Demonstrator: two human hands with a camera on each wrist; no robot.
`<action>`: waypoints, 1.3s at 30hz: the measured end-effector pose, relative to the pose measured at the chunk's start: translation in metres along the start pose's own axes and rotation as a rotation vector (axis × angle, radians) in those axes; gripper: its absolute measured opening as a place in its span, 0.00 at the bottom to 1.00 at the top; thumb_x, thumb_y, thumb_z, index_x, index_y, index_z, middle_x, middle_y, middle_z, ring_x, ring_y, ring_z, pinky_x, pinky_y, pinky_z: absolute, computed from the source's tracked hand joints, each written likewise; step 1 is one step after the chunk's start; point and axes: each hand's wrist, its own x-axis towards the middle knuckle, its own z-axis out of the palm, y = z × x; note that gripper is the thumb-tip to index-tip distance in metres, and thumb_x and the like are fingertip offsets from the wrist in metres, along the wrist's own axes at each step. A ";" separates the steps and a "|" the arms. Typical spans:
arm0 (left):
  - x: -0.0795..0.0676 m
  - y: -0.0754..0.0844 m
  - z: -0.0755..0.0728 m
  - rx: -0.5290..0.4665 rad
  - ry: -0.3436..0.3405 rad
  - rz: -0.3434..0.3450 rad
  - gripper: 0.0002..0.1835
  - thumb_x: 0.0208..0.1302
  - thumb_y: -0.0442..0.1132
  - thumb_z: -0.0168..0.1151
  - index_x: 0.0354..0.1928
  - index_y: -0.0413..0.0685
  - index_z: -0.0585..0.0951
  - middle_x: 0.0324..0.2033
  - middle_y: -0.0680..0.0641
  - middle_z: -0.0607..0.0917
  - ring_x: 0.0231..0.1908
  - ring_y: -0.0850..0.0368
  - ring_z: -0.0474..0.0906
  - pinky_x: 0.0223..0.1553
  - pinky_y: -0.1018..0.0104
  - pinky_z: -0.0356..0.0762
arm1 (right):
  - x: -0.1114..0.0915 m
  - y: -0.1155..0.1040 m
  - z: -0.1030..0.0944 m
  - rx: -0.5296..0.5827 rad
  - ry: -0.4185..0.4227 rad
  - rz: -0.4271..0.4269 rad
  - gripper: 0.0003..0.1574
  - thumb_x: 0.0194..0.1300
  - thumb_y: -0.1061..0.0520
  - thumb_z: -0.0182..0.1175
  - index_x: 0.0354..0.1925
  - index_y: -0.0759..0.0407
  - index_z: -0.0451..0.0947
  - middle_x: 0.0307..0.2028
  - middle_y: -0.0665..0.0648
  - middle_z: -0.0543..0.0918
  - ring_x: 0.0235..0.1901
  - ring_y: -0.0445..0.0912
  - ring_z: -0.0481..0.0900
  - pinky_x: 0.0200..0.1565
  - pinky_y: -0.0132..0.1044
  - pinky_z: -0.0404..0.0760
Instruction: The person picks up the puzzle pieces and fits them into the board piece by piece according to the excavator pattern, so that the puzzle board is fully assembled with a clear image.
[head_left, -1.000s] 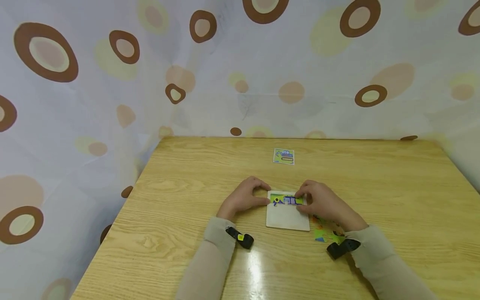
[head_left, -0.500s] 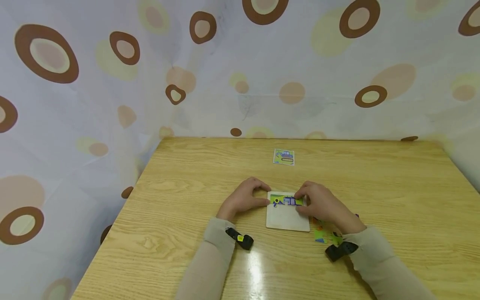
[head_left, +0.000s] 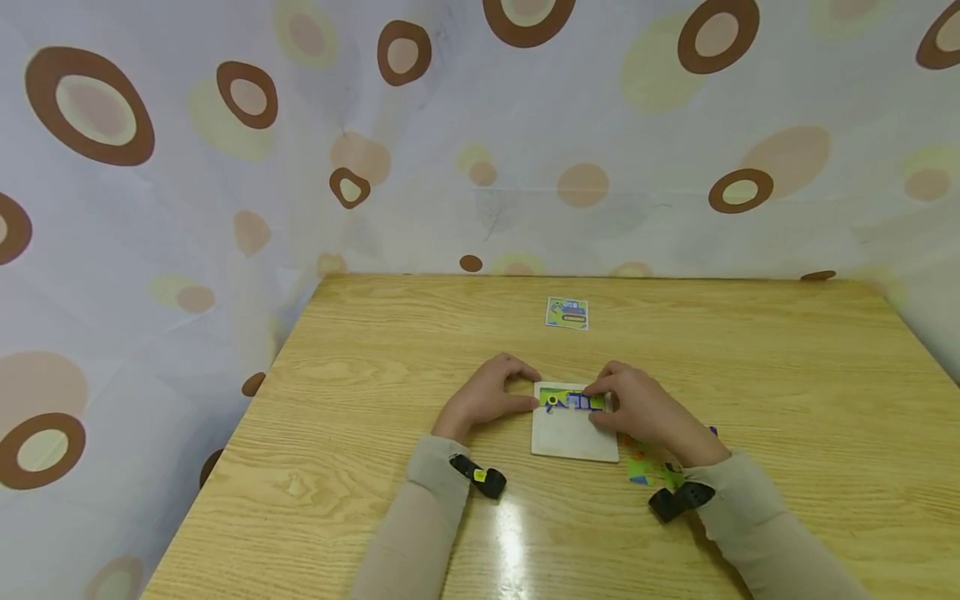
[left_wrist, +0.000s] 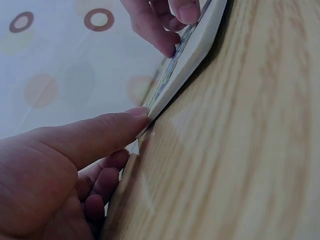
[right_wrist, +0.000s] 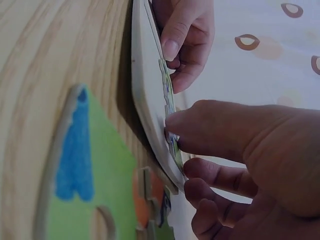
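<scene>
A pale square puzzle board (head_left: 575, 438) lies on the table. A row of joined jigsaw pieces (head_left: 557, 401), green with blue and yellow print, fills its far part, while its near part is bare. My left hand (head_left: 491, 392) holds the board at its left edge, the thumb (left_wrist: 122, 120) pressing its side and the index finger at the far corner. At the row's right end, my right hand (head_left: 643, 406) pinches a jigsaw piece between thumb (right_wrist: 200, 125) and index finger; the fingers partly cover that piece.
Loose jigsaw pieces (head_left: 640, 472) lie right of the board, partly beneath my right wrist. One green piece with a blue patch (right_wrist: 112, 155) shows close up in the right wrist view. A small picture card (head_left: 567, 313) of a digger lies beyond the board.
My right fingertips have slid slightly left along the row of pieces, and the right wrist has shifted a little the same way. My left hand and the board stay in place.
</scene>
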 end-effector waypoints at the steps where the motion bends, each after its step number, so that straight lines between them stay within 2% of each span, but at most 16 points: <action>1: 0.000 0.001 0.000 0.001 0.000 -0.002 0.17 0.60 0.42 0.72 0.52 0.53 0.84 0.53 0.53 0.77 0.56 0.58 0.71 0.62 0.62 0.65 | 0.000 0.000 0.000 0.005 -0.001 0.003 0.18 0.59 0.61 0.71 0.48 0.65 0.86 0.38 0.54 0.77 0.28 0.43 0.70 0.28 0.34 0.72; 21: 0.001 -0.003 0.002 0.017 0.000 0.006 0.17 0.60 0.42 0.72 0.52 0.53 0.84 0.53 0.54 0.77 0.56 0.59 0.71 0.62 0.63 0.65 | -0.001 0.003 0.000 0.008 -0.003 0.015 0.17 0.60 0.60 0.70 0.48 0.62 0.85 0.41 0.54 0.78 0.33 0.44 0.71 0.34 0.38 0.73; 32: 0.001 -0.002 0.001 0.015 -0.002 0.010 0.17 0.60 0.42 0.72 0.52 0.53 0.84 0.53 0.53 0.77 0.56 0.59 0.71 0.62 0.63 0.66 | -0.014 0.003 -0.013 0.025 0.053 -0.005 0.15 0.63 0.58 0.68 0.48 0.60 0.84 0.43 0.54 0.79 0.40 0.49 0.76 0.40 0.45 0.77; 39: 0.002 -0.003 0.000 0.023 -0.001 0.007 0.17 0.60 0.43 0.72 0.51 0.55 0.84 0.53 0.54 0.77 0.55 0.59 0.71 0.61 0.63 0.67 | -0.026 0.006 -0.019 0.012 0.069 -0.026 0.15 0.65 0.61 0.65 0.50 0.63 0.83 0.41 0.53 0.81 0.40 0.49 0.78 0.39 0.45 0.79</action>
